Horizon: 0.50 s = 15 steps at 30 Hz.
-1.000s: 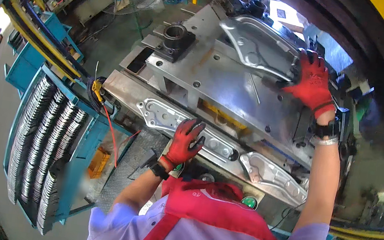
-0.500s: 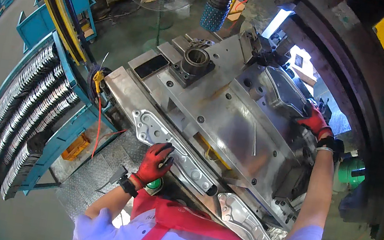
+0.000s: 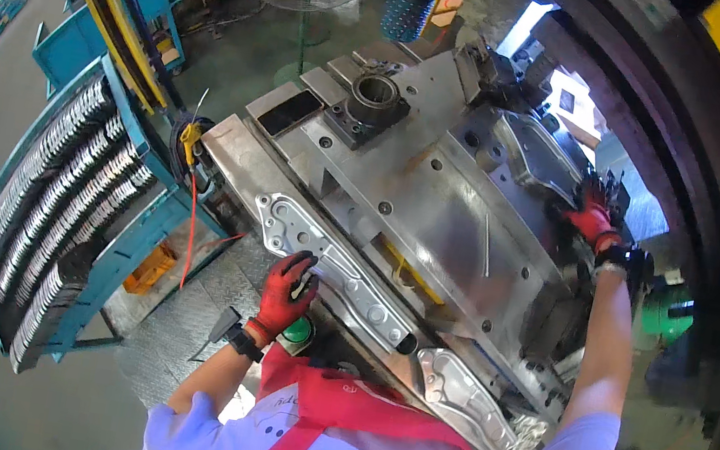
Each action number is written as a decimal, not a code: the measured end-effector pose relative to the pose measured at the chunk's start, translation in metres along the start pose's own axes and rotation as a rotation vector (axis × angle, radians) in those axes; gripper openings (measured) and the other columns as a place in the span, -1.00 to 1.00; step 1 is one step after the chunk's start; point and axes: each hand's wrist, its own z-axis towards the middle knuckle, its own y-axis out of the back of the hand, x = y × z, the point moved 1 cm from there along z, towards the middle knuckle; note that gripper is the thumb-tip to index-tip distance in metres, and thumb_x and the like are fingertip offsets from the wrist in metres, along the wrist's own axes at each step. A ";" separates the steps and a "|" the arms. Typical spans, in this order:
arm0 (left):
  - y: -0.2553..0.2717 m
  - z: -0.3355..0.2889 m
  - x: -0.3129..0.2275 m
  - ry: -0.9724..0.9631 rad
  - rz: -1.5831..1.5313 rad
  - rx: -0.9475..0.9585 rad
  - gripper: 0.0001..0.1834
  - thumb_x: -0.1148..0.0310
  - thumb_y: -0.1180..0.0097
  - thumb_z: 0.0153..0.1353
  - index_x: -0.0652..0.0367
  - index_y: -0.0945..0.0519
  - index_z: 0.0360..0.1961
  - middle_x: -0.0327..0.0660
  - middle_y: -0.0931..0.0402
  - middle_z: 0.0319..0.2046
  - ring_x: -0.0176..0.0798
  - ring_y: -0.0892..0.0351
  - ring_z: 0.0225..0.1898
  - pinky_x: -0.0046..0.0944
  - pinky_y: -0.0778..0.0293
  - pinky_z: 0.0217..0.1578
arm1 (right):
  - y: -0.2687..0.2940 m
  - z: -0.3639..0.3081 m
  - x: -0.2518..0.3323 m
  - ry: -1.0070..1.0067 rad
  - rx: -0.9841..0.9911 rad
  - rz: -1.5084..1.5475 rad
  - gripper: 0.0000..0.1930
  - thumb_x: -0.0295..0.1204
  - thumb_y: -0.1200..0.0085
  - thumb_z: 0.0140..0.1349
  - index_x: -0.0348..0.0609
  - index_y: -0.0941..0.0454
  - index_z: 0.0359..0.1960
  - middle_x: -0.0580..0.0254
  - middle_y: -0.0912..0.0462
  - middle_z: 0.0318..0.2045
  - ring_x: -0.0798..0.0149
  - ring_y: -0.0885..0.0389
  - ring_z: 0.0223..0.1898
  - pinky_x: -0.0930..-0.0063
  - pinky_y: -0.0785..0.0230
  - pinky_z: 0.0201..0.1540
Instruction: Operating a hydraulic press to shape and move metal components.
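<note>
My right hand (image 3: 594, 223), in a red glove with dark fingertips, reaches to the lower right end of a formed metal panel (image 3: 536, 154) on the die. Its fingers look stretched out, though darkness behind them blurs the exact contact. Along the die's front edge lies a long stamped metal panel (image 3: 337, 280) with round holes. Beside its near edge is my left hand (image 3: 285, 296), also gloved in red. The left fingers bend loosely, thumb apart, with nothing visible between them. To the right of that panel rests another stamped panel (image 3: 463, 394).
A thin rod (image 3: 488, 245) lies on the steel die block (image 3: 438, 209). Left of me, a blue rack (image 3: 102, 278) holds many stacked metal parts. A green-topped button (image 3: 298, 330) sits below my left hand. Dark press framework (image 3: 676, 134) rises on the right.
My right hand has shifted slightly, its fingers now stretched out more at the panel's end. My left hand stays beside the long panel. The whole view has shifted a little.
</note>
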 end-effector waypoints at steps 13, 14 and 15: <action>-0.014 -0.098 0.164 0.651 -0.371 0.052 -0.37 0.13 -0.15 -0.06 0.31 -0.30 -0.01 0.07 -0.25 -0.04 0.00 -0.24 0.00 -0.17 -0.18 0.01 | -0.038 -0.329 0.188 0.089 -0.431 0.703 -0.37 -0.38 -0.14 -0.11 -0.14 -0.23 0.08 0.08 -0.15 0.15 0.02 0.00 0.21 0.15 0.13 0.19; -0.017 -0.108 0.175 0.626 -0.353 0.204 -0.30 0.10 -0.18 -0.09 0.33 -0.27 0.01 0.08 -0.25 -0.04 0.00 -0.25 0.00 -0.18 -0.20 0.00 | -0.068 -0.356 0.188 -0.016 -0.437 0.767 -0.48 -0.46 -0.07 -0.03 -0.21 -0.27 0.04 0.05 -0.22 0.10 0.04 -0.07 0.18 0.22 0.06 0.16; -0.020 -0.117 0.187 0.599 -0.333 0.350 -0.22 0.08 -0.21 -0.13 0.34 -0.24 0.04 0.10 -0.24 -0.03 0.00 -0.26 0.00 -0.18 -0.22 -0.01 | -0.109 -0.390 0.193 -0.330 -0.506 1.069 -0.57 -0.49 -0.01 0.05 -0.25 -0.29 0.01 0.04 -0.27 0.05 0.08 -0.16 0.13 0.32 -0.01 0.13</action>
